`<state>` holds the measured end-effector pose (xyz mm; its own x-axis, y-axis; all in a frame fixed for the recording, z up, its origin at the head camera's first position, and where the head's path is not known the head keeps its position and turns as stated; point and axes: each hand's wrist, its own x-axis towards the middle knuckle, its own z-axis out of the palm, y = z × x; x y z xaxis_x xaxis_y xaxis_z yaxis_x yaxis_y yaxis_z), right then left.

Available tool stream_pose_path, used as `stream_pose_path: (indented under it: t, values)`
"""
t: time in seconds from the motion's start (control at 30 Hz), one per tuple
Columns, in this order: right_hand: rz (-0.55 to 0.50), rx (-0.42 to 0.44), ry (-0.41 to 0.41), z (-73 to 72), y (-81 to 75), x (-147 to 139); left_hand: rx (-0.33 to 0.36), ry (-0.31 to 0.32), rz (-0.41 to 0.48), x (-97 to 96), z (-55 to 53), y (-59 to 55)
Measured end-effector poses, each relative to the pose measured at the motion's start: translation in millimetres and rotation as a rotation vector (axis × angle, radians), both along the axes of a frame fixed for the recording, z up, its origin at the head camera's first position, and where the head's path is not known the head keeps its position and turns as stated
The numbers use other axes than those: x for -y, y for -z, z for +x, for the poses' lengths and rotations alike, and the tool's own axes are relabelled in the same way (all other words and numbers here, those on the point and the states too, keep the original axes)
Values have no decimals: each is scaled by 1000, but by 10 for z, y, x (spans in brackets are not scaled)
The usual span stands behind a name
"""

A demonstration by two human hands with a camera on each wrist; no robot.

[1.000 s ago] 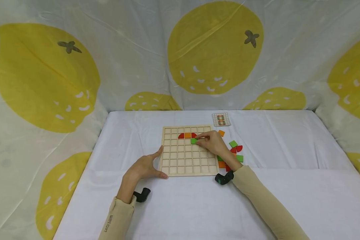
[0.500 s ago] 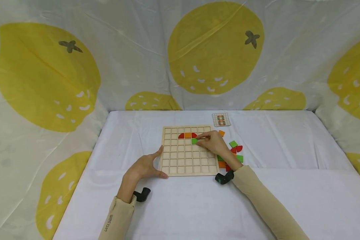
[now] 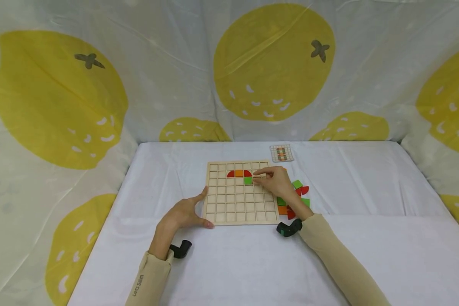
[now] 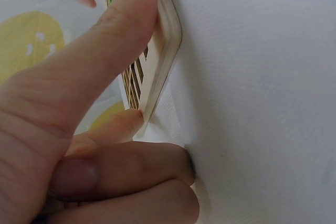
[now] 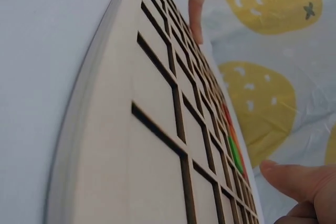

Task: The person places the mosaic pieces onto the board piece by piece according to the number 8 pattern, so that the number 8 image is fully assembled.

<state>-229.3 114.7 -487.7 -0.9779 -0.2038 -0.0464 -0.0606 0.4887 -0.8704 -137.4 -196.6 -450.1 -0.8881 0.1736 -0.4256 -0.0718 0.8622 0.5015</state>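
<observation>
A wooden grid board (image 3: pixel 230 212) lies flat on the white-covered table. My left hand (image 3: pixel 182 212) holds its near left corner, thumb at the front edge and index finger at the left edge. In the left wrist view, the other fingers (image 4: pixel 131 169) curl beside the board. Over the board's right side hovers my right hand (image 3: pixel 273 182), thumb and index finger apart with nothing between them. Just left of those fingertips, a green square tile (image 3: pixel 248 180) sits in a cell. Directly above it in the grid is a red quarter-circle tile (image 3: pixel 247 173), beside an orange square (image 3: pixel 239 173) and another red quarter circle (image 3: pixel 230 174).
Several loose tiles, including a green square (image 3: pixel 297 184) and a red quarter circle (image 3: pixel 305 190), lie right of the board, partly hidden by my right forearm. A small pattern card (image 3: pixel 273 156) lies behind the board. Lemon-print cloth (image 3: pixel 199 76) hangs around the table.
The green tile, held between my right thumb and index finger, shifted slightly right into its cell, then was let go. My right hand has drawn back a little rightward. The left hand stays still.
</observation>
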Motion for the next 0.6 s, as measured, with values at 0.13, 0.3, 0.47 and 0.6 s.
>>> stream_pose_path:
  t: [0.13,0.3,0.47,0.6]
  values:
    - [15,-1,30,27,-62,-164,-3,0,-4,-5,5,-2]
    - [47,-25,31,96,-109,-398,-10,6,-6,4,7,11]
    - [77,16,74,154,-72,-622,-14,8,-1,2,2,18]
    - [105,50,96,189,-64,-750,-11,7,-4,2,9,10]
